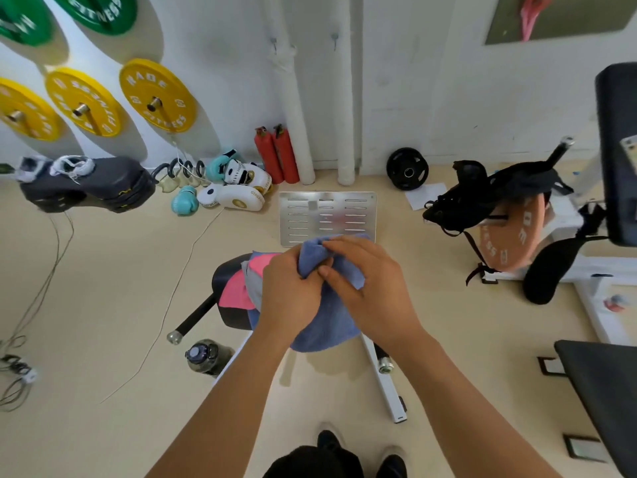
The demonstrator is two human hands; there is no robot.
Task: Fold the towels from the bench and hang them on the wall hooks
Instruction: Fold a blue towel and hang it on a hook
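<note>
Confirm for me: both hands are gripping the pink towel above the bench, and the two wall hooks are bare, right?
Not quite. In the head view both hands, left hand and right hand, grip the blue towel; the pink towel lies on the bench. The wall hooks are bare.

The yellow plate (158,95) hung nearest the red cylinders (276,154) reads "RADE" across its top and "FITNESS" along its lower edge. Left of it, a second yellow plate (83,102) shows "FITNESS", partly turned. Above it, the green plate (100,10) carries "FITNESS" in white. Far right of it, an orange plate (513,232) bears white letters too skewed to read, as is the small print on the white pads (238,198)
</note>
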